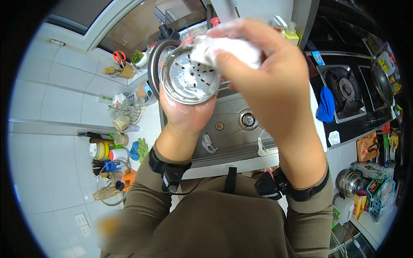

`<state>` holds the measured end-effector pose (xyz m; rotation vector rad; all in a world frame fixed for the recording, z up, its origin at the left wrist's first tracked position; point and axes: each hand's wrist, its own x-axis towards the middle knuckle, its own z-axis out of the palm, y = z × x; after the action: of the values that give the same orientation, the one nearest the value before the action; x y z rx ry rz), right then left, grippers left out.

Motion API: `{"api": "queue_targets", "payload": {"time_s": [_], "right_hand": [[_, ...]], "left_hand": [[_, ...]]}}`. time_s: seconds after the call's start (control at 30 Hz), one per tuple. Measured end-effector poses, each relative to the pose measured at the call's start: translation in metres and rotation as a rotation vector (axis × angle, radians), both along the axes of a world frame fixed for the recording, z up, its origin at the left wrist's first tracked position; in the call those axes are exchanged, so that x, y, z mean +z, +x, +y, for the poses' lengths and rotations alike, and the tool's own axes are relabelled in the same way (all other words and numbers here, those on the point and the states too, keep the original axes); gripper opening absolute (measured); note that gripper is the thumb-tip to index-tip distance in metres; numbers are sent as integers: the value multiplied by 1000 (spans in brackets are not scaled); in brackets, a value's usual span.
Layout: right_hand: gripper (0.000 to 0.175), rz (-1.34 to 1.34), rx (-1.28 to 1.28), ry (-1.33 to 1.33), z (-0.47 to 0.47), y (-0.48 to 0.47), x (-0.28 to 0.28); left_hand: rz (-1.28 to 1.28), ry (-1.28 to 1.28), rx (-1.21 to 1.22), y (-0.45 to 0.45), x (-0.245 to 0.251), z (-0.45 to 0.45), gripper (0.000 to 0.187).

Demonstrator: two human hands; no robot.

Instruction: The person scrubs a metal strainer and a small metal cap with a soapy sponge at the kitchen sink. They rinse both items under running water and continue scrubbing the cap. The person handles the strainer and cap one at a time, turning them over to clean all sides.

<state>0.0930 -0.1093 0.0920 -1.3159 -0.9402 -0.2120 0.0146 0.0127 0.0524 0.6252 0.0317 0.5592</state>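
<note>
My left hand [188,113] holds a round metal sink strainer [193,77] palm-up above the sink. White residue lies over the slotted base of the strainer. In my right hand [271,61] is a wad of white cloth or paper [226,51], blurred, at the strainer's upper right rim. A larger round item with a dark, shiny rim [154,69] shows just left of the strainer; whether it touches my hand I cannot tell. Below is the stainless steel sink [232,142], with a drain [248,119] and a crumpled white scrap [209,144] on its floor.
Right of the sink stands a black gas hob [345,87] with a blue cloth [326,104] at its edge. A wire rack [134,108], a glass lid [113,183] and cups crowd the left counter. Bottles [290,32] stand behind my right hand.
</note>
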Motion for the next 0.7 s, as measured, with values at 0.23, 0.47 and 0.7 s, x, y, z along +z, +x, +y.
{"api": "queue_targets", "payload": {"time_s": [0.23, 0.47, 0.7], "right_hand": [[27, -85, -126, -191, 9, -13, -11], [30, -47, -172, -178, 19, -21, -22], [37, -118, -141, -274, 22, -30, -27]], "left_hand": [[8, -179, -439, -13, -5, 1, 66], [71, 75, -328, -9, -9, 2, 52], [243, 177, -107, -8, -11, -1, 52]]}}
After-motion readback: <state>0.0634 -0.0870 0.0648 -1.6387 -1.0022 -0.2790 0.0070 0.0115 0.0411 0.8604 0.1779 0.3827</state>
